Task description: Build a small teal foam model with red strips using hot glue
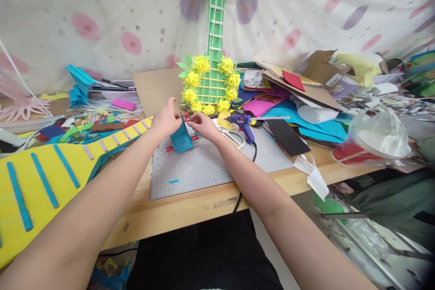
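Note:
My left hand (166, 120) is closed on the upper edge of a blue piece (181, 138) that has thin red sticks (194, 137) jutting from both sides. Just right of it, my right hand (204, 126) pinches at a short red stick by the top of the piece; its fingertips hide most of the stick. The blue piece is at the narrow end of a yellow guitar shape (30, 167) with blue and lilac strips; my left hand covers where they meet. Beneath lies a grey cutting mat (204, 170) with a blue scrap (174, 181).
A blue glue gun (243, 124), scissors (234, 138) and a black phone (287, 136) lie to the right. A green guitar with yellow flowers (215, 41) stands behind. Paper scraps (78, 129) are at left; a red bucket (356, 147) sits at the right edge.

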`<state>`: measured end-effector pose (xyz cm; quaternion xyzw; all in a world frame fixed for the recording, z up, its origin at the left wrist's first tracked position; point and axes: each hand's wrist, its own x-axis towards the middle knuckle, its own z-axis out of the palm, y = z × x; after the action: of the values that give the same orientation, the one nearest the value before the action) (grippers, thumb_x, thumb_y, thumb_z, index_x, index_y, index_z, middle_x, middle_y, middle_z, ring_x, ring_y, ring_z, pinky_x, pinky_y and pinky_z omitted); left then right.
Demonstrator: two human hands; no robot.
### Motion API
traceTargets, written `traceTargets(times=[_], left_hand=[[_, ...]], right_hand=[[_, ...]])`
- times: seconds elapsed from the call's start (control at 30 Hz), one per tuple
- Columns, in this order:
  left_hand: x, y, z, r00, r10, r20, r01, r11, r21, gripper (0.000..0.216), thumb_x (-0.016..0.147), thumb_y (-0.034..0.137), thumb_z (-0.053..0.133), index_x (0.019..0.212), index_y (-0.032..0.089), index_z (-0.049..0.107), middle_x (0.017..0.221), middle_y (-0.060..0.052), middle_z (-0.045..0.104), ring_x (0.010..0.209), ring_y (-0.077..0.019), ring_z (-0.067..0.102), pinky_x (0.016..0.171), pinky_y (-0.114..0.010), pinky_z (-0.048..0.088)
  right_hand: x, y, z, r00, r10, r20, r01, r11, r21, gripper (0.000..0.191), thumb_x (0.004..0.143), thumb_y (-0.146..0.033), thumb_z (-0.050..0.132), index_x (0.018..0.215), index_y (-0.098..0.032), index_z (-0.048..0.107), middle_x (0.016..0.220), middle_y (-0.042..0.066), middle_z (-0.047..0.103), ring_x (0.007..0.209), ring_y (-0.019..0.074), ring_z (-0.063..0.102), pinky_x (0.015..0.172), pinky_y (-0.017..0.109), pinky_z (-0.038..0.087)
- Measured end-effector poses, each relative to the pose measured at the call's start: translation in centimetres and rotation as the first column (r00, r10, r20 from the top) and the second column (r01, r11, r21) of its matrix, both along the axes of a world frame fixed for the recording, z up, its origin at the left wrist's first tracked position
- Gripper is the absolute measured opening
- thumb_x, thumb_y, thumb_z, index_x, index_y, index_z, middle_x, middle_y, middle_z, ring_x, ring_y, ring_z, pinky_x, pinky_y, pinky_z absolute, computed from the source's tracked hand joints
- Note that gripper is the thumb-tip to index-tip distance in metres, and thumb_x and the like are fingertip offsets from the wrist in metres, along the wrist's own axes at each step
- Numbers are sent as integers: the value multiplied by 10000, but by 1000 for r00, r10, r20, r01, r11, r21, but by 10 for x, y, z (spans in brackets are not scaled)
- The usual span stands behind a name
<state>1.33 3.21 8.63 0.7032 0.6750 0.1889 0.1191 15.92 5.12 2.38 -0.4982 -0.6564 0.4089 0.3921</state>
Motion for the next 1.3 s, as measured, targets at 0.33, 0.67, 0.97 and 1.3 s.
traceTargets(times=[0.33,0.67,0.97,1.3], left_hand=[[4,-1,0,993,2,-120,-6,999,-36,679,709,290,594,1326,247,314,1015,-47,679,979,-235,619,803,-318,443],[8,0,-2,993,53,-108,-55,998,-20,678,725,261,599,1323,211,283,981,-69,686,1006,-247,617,828,-336,441],[12,1,-2,991,92,-101,-95,995,-23,736,690,237,601,1341,194,259,992,-99,681,1025,-261,612,854,-361,441],[-3,2,2,998,-37,54,40,997,-63,836,633,360,670,1370,259,289,1058,-58,674,1008,-240,614,852,-353,454]], right_hand=[[-3,4,-6,988,-48,149,33,994,102,147,801,-342,576,756,-207,540,692,-18,616,698,131,586,670,258,429],[-4,-4,3,970,-81,230,52,990,132,141,821,-312,547,727,-211,521,688,-12,628,708,141,587,686,262,409],[-7,-4,-1,953,-141,268,92,978,186,120,806,-301,547,725,-219,515,704,-6,614,705,154,572,677,270,401],[-1,0,-7,994,-66,92,62,997,37,133,811,-347,515,823,-218,545,655,-20,630,648,131,591,649,253,432]])
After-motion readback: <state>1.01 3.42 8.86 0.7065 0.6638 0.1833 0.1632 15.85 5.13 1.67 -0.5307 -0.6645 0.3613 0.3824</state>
